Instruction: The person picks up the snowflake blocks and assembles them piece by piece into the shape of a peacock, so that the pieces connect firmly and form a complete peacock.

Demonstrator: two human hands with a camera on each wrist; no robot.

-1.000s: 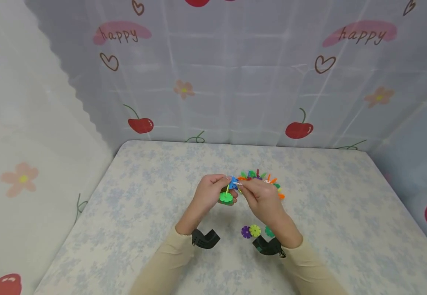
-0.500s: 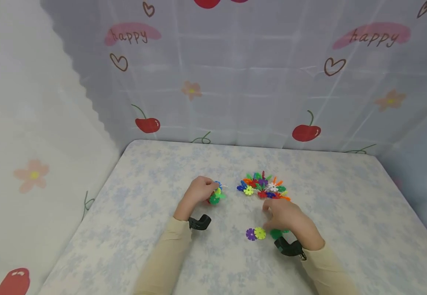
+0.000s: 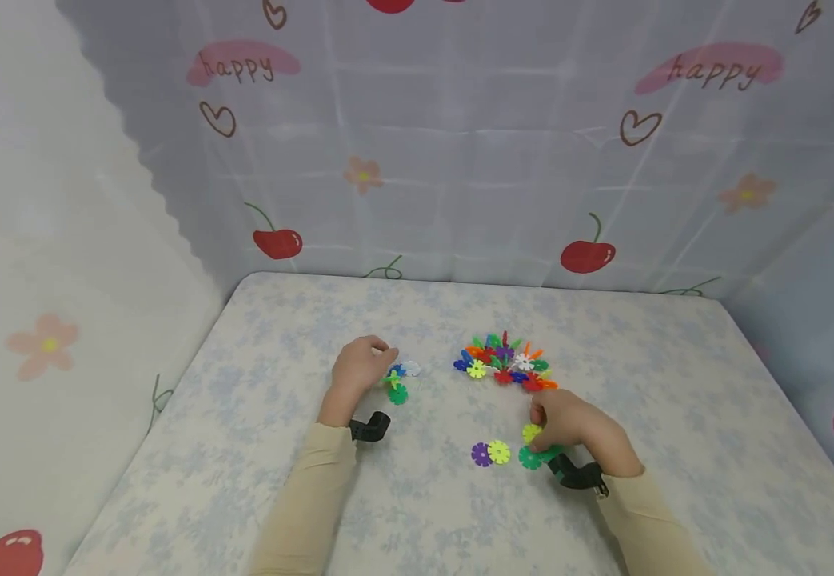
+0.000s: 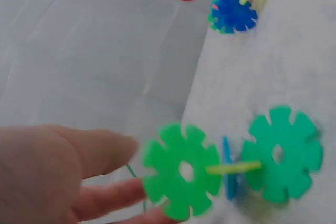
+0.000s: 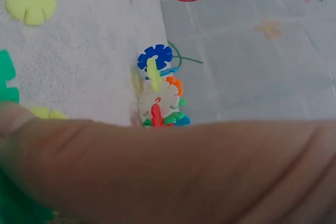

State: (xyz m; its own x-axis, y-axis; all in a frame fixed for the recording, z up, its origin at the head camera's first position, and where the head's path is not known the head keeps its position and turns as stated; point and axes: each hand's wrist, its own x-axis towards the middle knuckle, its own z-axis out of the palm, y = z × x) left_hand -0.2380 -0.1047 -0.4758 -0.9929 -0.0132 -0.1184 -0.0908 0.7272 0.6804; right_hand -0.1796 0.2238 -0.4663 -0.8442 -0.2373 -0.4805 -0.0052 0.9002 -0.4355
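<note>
In the head view, my left hand [image 3: 361, 370] is beside a small linked cluster of snowflake discs [image 3: 397, 380] in green, yellow, blue and clear. The left wrist view shows the thumb and fingers spread, close to its light green disc [image 4: 181, 171]; the fingers pass partly behind it. My right hand [image 3: 571, 420] is low over loose discs, fingers bent and thumb apart. Near its fingertips lie a yellow disc [image 3: 530, 433] and a green disc [image 3: 529, 458]. In the right wrist view, the thumb [image 5: 79, 156] hides the other fingers, so contact with a disc is unclear.
A larger multicoloured cluster of joined discs [image 3: 504, 364] rests at the table's middle, beyond the right hand. One purple disc [image 3: 481, 455] and another yellow disc [image 3: 499, 452] lie side by side nearer me. A printed curtain [image 3: 445, 160] borders the table's far edge.
Both hands have separated from working together on the small cluster. My left hand carried it left, set it down and let go; my right hand moved right and down to the loose discs.
</note>
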